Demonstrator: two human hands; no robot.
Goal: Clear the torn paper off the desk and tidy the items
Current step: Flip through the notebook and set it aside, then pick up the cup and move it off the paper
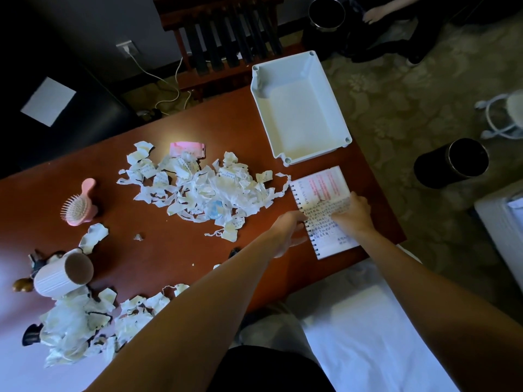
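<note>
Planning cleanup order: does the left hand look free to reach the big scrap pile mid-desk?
Probably yes: the left hand sits at the notebook's spiral edge, only bare desk between it and the pile.

Reddish-brown desk (175, 250), white torn paper (203, 190), pink hairbrush (80, 206), white bin (300, 108)

On the bench (184, 131) we find the main heap of torn paper (203, 190) at mid-frame, with the tray (300, 108) behind it to the right, at the far corner. The notebook (321, 190) lies just below the tray, our left hand (288, 226) at its binding and our right hand (353, 209) on its page. At the left sits the hairbrush (77, 206); below it the tipped cup (60, 277) lies beside a second paper heap (79, 329).
</note>
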